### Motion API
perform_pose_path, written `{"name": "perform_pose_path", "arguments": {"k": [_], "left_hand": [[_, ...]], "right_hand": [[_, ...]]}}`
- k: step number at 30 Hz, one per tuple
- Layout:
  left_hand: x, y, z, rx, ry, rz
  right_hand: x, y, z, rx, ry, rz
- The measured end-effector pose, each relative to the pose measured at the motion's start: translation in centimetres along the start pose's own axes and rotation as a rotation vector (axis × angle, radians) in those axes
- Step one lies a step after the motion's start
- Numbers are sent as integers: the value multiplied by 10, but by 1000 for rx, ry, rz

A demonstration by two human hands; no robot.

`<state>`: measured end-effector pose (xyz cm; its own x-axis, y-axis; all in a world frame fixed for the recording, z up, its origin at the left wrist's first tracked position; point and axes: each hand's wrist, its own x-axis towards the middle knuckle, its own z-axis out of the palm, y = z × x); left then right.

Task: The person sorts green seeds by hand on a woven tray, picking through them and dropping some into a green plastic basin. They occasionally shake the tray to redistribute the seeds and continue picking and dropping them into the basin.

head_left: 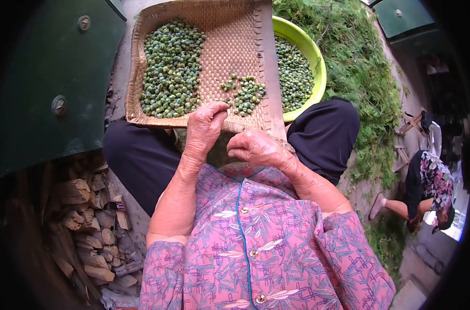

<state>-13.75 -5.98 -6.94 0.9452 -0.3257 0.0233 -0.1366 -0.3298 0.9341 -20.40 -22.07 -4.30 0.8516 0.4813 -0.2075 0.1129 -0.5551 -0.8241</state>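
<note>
A woven basket tray (230,51) rests across my knees, with a flat board-like strip along its right edge. A big heap of small round green fruits or cones (173,70) fills its left side, and a smaller pile (249,95) lies near the front right. My left hand (206,126) is over the tray's front edge, thumb and forefinger pinched together beside the smaller pile. Whatever is in the pinch is too small to make out. Just in front of the tray, my right hand (258,147) is closed with curled fingers, which hide anything inside.
A yellow-green basin (317,67) of the same green pieces stands right of the tray. Cut green branches (356,82) cover the ground beyond it. Split firewood (95,232) is stacked at lower left, below a dark green door (49,67). Another person (431,188) bends over at far right.
</note>
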Motion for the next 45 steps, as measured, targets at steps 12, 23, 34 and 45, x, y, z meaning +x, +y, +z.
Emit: {"name": "perform_pose_path", "arguments": {"k": [12,23,34,45], "left_hand": [[1,-9,1,165,0,74],[8,-8,-9,-234,76,-185],[13,-7,-14,-611,202,-337],[16,-5,-13,-702,249,-372]], "right_hand": [[36,96,-18,-306,681,124],[56,69,11,-338,486,64],[78,121,-45,-563,797,166],[71,96,-26,-496,691,99]]}}
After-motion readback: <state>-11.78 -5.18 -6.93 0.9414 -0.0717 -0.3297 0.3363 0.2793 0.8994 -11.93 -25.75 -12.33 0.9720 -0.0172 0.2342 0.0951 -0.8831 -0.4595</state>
